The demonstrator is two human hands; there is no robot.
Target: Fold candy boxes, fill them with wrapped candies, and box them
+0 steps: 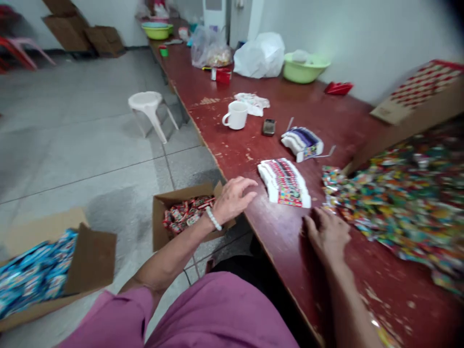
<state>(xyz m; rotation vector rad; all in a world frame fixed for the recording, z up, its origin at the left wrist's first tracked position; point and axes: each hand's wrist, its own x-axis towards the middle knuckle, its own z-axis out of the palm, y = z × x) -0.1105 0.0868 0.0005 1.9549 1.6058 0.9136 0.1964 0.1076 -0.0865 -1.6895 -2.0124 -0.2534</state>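
My left hand (232, 200), with a white beaded bracelet (213, 218), hangs open over the table's front edge and holds nothing. Just right of it lies a stack of red-and-white strip packets (284, 183) on the dark red table (337, 113). My right hand (328, 237) rests on the tabletop with its fingers apart, empty, beside a large heap of multicoloured foil packets (395, 203). Farther back sits a purple-and-white packet stack (302, 144).
Below the table, an open cardboard box (159, 220) holds red packets, and another box (92, 258) holds blue ones. A white mug (235, 115), a phone (268, 127), a green basin (304, 67) and plastic bags (259, 55) stand on the table. A white stool (150, 108) stands on the floor.
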